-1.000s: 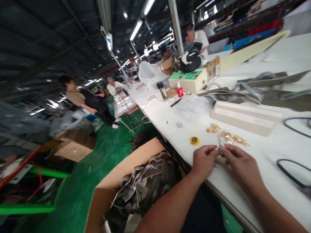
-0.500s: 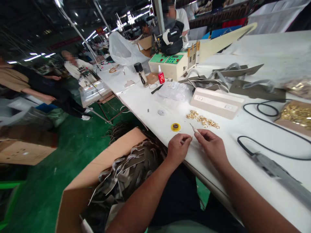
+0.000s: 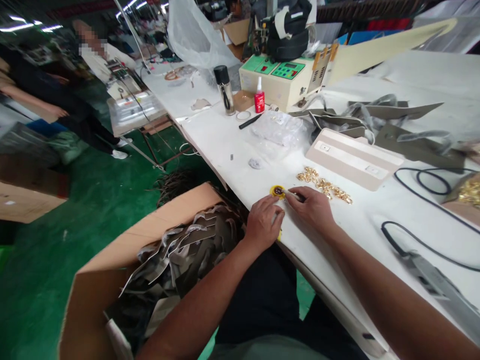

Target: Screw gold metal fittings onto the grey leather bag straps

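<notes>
My right hand [image 3: 313,209] pinches a thin white-handled tool [image 3: 293,194], whose tip reaches into a small yellow dish [image 3: 278,190] on the white table [image 3: 232,145]. My left hand [image 3: 263,223] rests beside it at the table's near edge, fingers curled with the thumb toward the dish; what it holds, if anything, is hidden. A scatter of small gold metal parts [image 3: 324,184] lies just beyond my right hand.
A cardboard box of grey fabric pieces [image 3: 176,255] stands on the green floor left of the table. Further back are a beige strip [image 3: 354,157], a red glue bottle [image 3: 259,96], a control box [image 3: 283,80], black cables [image 3: 423,240], and people standing at the left.
The camera has tilted down and nearer. My right hand has brought the tool's tip from above the table down into the yellow dish; my left hand has moved up beside the dish.
</notes>
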Available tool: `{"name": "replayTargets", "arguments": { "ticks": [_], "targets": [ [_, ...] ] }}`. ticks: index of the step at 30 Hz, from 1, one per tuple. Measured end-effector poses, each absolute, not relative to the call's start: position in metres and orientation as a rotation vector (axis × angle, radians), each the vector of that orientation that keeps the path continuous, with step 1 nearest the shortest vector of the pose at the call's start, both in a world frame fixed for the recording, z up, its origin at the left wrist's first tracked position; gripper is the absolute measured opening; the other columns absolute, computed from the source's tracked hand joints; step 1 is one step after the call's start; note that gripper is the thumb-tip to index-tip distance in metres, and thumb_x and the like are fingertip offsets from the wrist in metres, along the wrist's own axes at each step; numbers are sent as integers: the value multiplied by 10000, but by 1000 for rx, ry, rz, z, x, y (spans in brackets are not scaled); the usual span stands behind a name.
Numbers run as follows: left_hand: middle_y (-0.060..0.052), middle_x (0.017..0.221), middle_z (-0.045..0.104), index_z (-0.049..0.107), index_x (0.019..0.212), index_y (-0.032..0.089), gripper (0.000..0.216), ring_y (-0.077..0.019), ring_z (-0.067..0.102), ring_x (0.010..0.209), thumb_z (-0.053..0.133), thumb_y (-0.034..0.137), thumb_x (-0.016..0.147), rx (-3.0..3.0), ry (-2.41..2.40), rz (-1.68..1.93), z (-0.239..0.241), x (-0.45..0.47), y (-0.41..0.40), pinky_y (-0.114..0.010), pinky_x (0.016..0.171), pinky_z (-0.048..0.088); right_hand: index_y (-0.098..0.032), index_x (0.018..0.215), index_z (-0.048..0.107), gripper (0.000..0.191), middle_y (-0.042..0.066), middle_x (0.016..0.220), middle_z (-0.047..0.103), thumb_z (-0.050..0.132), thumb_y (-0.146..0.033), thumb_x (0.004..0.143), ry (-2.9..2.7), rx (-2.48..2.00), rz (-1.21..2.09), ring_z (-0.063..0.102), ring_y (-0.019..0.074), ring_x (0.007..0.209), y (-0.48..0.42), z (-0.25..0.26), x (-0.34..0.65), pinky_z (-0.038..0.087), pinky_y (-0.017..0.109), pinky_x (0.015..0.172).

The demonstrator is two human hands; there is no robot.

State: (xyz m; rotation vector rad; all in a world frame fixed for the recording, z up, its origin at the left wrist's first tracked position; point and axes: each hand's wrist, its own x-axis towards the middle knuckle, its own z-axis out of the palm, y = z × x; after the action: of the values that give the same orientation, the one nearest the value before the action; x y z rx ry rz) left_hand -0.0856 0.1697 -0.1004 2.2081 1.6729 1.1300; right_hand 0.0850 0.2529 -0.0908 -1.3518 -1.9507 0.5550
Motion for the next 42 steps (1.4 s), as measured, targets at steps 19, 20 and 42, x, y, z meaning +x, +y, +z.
{"name": "replayTargets", "arguments": {
  "ticks": [19,20,42],
  "targets": [
    [-105,1299,742,676,960,223,22,-294,641,1280,659,211,954,2175,1688,1098,-95,-85,173,-532,1095,519,-245,907,797,215,42,847,778,655,-406,906,-1970,-1325,640,691,219,754,247,-87,86,480,344,710],
    [-106,1291,745,677,957,223,23,-294,641,1279,661,207,951,2177,1682,1089,-94,-86,173,-529,1092,521,-242,900,795,217,47,850,780,656,-407,902,-1961,-1316,659,689,223,755,246,-85,87,484,350,718],
    [-35,986,817,770,1026,210,222,-174,752,853,728,400,920,1293,1660,1428,-91,-71,184,-304,838,604,-241,1024,697,373,-60,586,546,840,-466,765,-1013,-982,1508,491,143,530,246,-78,100,438,300,537]
  ]
}}
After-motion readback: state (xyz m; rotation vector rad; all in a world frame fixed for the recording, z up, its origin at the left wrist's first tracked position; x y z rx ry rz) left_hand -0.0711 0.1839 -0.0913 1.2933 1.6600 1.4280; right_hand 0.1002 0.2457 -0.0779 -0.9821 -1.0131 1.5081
